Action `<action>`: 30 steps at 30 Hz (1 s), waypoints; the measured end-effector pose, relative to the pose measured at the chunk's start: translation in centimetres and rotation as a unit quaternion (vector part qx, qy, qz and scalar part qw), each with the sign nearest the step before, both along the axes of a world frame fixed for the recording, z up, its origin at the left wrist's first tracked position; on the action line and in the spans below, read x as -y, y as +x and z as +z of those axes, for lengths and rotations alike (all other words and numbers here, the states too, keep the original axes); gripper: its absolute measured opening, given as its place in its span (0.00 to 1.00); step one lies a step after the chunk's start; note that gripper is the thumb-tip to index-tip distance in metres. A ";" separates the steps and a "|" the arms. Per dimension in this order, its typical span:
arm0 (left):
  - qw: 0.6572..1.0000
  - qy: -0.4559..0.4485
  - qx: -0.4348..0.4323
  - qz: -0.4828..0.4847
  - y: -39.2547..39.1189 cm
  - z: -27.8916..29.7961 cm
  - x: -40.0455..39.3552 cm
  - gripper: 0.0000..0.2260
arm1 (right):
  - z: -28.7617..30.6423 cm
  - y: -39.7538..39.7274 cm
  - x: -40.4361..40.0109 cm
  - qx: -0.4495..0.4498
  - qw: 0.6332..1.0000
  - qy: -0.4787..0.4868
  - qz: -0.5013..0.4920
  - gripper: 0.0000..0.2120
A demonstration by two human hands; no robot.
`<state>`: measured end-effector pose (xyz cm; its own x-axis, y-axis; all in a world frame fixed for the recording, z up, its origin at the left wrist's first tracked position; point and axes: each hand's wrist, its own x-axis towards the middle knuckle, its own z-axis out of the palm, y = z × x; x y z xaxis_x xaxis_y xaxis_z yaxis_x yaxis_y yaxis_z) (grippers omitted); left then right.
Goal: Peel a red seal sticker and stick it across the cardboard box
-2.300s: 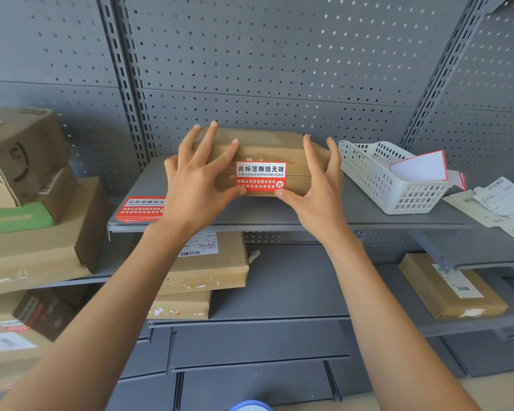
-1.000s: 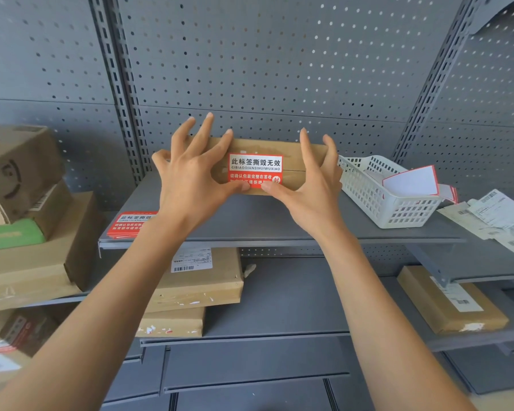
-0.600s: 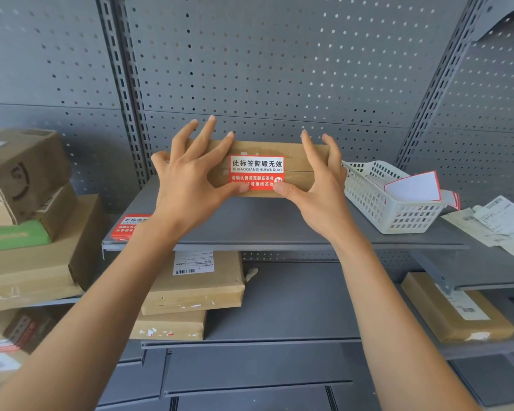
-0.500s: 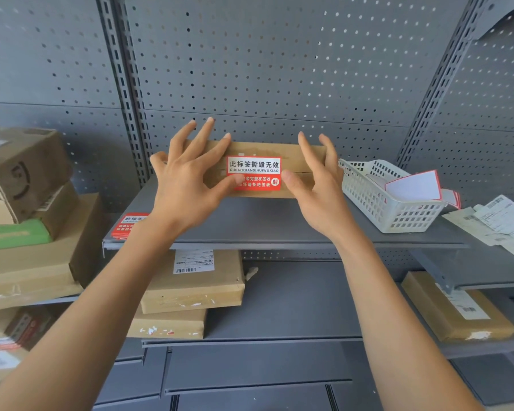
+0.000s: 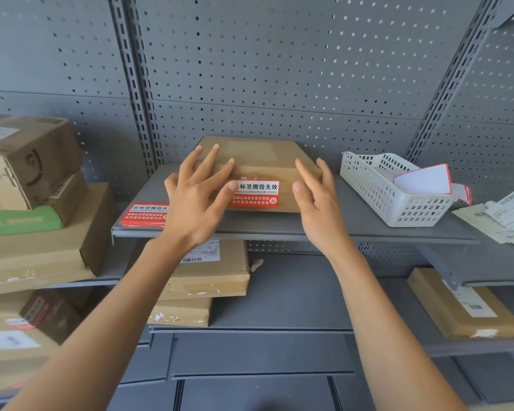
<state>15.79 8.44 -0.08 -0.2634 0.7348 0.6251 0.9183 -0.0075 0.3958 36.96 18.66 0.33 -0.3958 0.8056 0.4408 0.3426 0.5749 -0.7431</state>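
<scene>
Both hands open, gripping nothing; left hand (image 5: pixel 196 200) thumb and right hand (image 5: pixel 316 200) thumb flank sticker (image 5: pixel 257 193) on box (image 5: pixel 258 155). I press thumbs outward along its edges.

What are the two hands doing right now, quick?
Left hand: open, fingers spread, holding nothing, thumb at the red seal sticker on the cardboard box.
Right hand: open, holding nothing, thumb beside the sticker.

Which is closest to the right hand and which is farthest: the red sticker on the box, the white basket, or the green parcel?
From the right hand:
1. red seal sticker, just to its left
2. white basket, on its right
3. green parcel, far left
</scene>
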 end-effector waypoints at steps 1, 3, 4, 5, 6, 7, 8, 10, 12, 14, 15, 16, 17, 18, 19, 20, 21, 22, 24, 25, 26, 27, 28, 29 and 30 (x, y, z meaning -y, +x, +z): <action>1.000 -0.003 0.002 0.000 0.0 -0.2 0.1 0.28 | -0.1 0.0 0.1 -0.001 1.000 -0.001 0.000 0.21; 1.000 -0.006 0.002 -0.002 0.1 -0.5 0.3 0.28 | -0.3 0.0 0.2 -0.004 1.000 -0.005 -0.003 0.20; 1.000 -0.008 0.002 -0.004 0.2 -0.6 0.5 0.28 | -0.4 0.0 0.3 -0.005 1.000 -0.006 -0.005 0.20; 1.000 -0.010 0.004 -0.006 0.2 -0.8 0.5 0.28 | -0.6 0.0 0.4 -0.004 1.000 -0.004 -0.006 0.20; 1.000 -0.011 0.007 -0.008 0.2 -1.0 0.6 0.28 | -0.8 0.1 0.5 -0.002 1.000 -0.002 -0.008 0.20; 1.000 -0.011 0.010 -0.009 0.2 -1.2 0.7 0.29 | -1.0 0.2 0.6 0.000 1.000 0.002 -0.008 0.20; 1.000 -0.012 0.012 -0.009 0.2 -1.4 0.8 0.28 | -1.2 0.2 0.7 0.002 1.000 0.005 -0.008 0.20; 1.000 -0.013 0.011 -0.006 0.2 -1.7 0.9 0.28 | -1.5 0.1 0.8 0.003 1.000 0.007 -0.008 0.20; 1.000 -0.016 0.011 -0.005 0.2 -1.8 0.9 0.29 | -1.6 0.1 0.8 0.002 1.000 0.006 -0.010 0.20; 1.000 -0.016 0.011 -0.006 0.2 -1.7 0.9 0.29 | -1.5 0.1 0.8 0.005 1.000 0.006 -0.011 0.21; 1.000 -0.016 0.010 -0.007 0.2 -1.7 0.9 0.29 | -1.6 0.2 0.7 0.008 1.000 0.008 -0.009 0.21; 1.000 -0.016 0.006 -0.008 0.1 -1.8 1.0 0.28 | -1.7 0.2 0.7 0.012 1.000 0.009 -0.008 0.21; 1.000 -0.015 0.002 -0.009 0.0 -1.8 1.0 0.28 | -1.7 0.3 0.7 0.016 1.000 0.009 -0.006 0.22; 1.000 -0.015 -0.001 -0.010 0.0 -1.9 1.0 0.28 | -1.8 0.4 0.7 0.019 1.000 0.009 -0.003 0.22; 1.000 -0.015 -0.002 -0.011 0.0 -2.0 1.0 0.28 | -1.8 0.5 0.8 0.022 1.000 0.006 0.000 0.22; 1.000 -0.016 0.001 -0.012 0.0 -2.0 1.0 0.28 | -1.7 0.6 0.8 0.026 1.000 0.004 0.002 0.23; 1.000 -0.016 0.006 -0.012 0.0 -1.9 1.0 0.28 | -1.6 0.6 0.7 0.032 0.999 0.000 0.004 0.23; 1.000 -0.015 0.011 -0.012 0.0 -1.9 1.0 0.28 | -1.5 0.8 0.7 0.040 0.999 -0.004 0.006 0.23; 1.000 -0.010 0.014 -0.009 0.1 -1.8 0.9 0.27 | -1.1 1.1 0.8 0.055 0.998 -0.013 0.014 0.24; 1.000 -0.007 0.010 -0.004 0.1 -1.7 0.9 0.26 | -0.9 1.3 0.9 0.061 0.998 -0.017 0.019 0.25; 1.000 -0.003 0.006 0.000 0.0 -1.6 0.9 0.26 | -0.8 1.5 0.9 0.066 0.997 -0.020 0.024 0.25; 1.000 0.000 0.008 0.002 0.0 -1.5 0.8 0.26 | -0.6 1.7 1.0 0.069 0.997 -0.019 0.028 0.25; 1.000 0.001 0.011 0.003 -0.1 -1.3 0.9 0.25 | -0.4 1.9 1.0 0.072 0.997 -0.019 0.032 0.25; 1.000 0.005 0.017 0.001 0.0 -1.1 0.8 0.25 | -0.1 2.1 1.0 0.072 0.997 -0.018 0.032 0.25; 1.000 0.011 0.023 -0.001 0.0 -0.9 0.8 0.24 | 0.2 2.3 1.1 0.068 0.997 -0.017 0.030 0.25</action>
<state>15.80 7.66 -0.99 -0.2913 0.7220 0.6275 0.8988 -0.0180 0.4380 39.27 17.53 0.55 -0.4984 0.7919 0.3528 0.4078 0.5732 -0.7107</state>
